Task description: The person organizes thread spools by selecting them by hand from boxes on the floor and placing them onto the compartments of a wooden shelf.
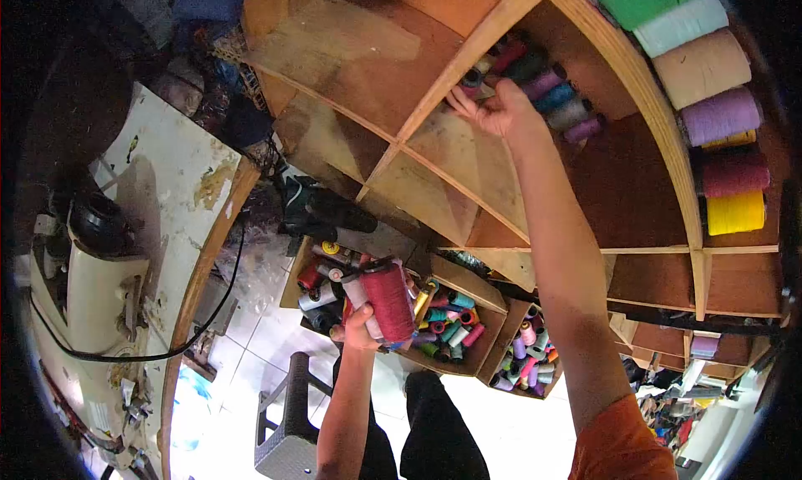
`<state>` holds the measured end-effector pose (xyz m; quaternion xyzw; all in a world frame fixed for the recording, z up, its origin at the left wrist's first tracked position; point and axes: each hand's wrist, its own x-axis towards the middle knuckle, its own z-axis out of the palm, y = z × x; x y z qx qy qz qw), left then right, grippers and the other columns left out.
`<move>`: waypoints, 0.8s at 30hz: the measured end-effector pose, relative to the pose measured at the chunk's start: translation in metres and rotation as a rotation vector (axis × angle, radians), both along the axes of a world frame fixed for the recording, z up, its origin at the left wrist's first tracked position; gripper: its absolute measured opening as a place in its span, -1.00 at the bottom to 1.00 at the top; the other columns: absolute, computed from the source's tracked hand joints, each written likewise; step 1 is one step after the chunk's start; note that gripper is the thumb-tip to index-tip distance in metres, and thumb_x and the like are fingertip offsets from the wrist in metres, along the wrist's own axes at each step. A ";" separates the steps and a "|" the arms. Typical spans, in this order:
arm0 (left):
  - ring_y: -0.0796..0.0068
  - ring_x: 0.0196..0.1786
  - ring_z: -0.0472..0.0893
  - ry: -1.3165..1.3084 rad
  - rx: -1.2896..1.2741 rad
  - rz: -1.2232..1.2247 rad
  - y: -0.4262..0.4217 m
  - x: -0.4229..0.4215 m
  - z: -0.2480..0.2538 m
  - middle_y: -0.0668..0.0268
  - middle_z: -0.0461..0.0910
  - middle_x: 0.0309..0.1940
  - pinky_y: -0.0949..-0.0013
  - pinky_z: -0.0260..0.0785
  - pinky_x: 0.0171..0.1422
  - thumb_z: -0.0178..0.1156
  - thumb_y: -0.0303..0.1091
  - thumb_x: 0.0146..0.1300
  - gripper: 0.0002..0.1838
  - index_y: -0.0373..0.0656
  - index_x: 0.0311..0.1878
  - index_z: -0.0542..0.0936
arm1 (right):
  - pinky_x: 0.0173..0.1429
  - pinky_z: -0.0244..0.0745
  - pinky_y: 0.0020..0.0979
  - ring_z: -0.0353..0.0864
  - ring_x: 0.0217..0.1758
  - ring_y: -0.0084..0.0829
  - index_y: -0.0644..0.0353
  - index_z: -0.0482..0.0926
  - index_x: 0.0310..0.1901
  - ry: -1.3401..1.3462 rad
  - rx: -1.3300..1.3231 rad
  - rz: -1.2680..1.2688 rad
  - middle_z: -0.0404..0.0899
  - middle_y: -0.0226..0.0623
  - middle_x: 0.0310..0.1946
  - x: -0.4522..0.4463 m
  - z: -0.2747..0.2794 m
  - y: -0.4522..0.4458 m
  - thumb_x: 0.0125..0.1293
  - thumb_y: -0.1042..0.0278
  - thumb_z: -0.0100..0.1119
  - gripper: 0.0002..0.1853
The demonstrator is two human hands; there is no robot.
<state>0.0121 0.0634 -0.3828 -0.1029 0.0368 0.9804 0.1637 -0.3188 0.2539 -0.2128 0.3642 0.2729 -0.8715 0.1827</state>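
My left hand [361, 330] is closed around thread spools: a large crimson thread cone [388, 303] and a slimmer pale spool [359, 294] beside it. It is held above a box of mixed spools. My right hand [493, 111] reaches up into a shelf compartment, fingers stretched out and slightly apart, at the near end of a row of small spools. Its fingertips are close to a pinkish spool with a dark end [471, 80]; whether they touch it I cannot tell. Behind the hand lie a blue spool [555, 97], a grey one [570, 113] and a purple one [584, 129].
Large thread cones, among them a yellow one [735, 213], line the right-hand shelf. Wooden dividers [401, 142] split the shelving. Below stand boxes of spools [493, 359]. A stool [288, 430] is near my legs; a sewing machine [100, 304] and worktable [180, 162] stand left.
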 end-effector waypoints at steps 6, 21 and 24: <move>-0.01 0.17 0.46 0.011 0.008 0.003 -0.016 -0.007 -0.009 -0.01 0.28 0.26 -0.07 0.46 0.14 0.37 -0.23 -0.06 -0.03 0.22 0.43 0.05 | -0.02 0.69 -0.23 0.50 0.02 0.06 0.69 0.18 0.00 0.086 -0.126 -0.045 0.20 0.34 0.08 -0.005 -0.010 0.014 0.35 0.57 -0.27 -0.70; 0.01 0.33 0.32 0.067 -0.174 0.037 -0.024 -0.016 -0.010 0.01 0.22 0.34 -0.10 0.28 0.31 0.32 -0.04 -0.01 -0.03 -0.26 0.39 0.09 | -0.20 0.59 -0.52 0.63 -0.32 -0.43 0.34 0.58 -0.21 0.437 0.810 0.235 0.61 -0.22 -0.39 0.019 -0.060 0.002 0.15 0.50 0.28 -0.82; 0.02 0.21 0.42 0.058 -0.060 0.046 -0.016 -0.024 0.001 -0.01 0.32 0.24 -0.01 0.36 0.25 0.32 -0.15 0.01 -0.06 -0.07 0.43 0.04 | -0.32 0.49 -0.55 0.56 -0.43 -0.55 0.34 0.59 -0.19 0.700 1.130 0.572 0.61 -0.34 -0.43 0.049 -0.045 0.013 0.15 0.38 0.32 -0.75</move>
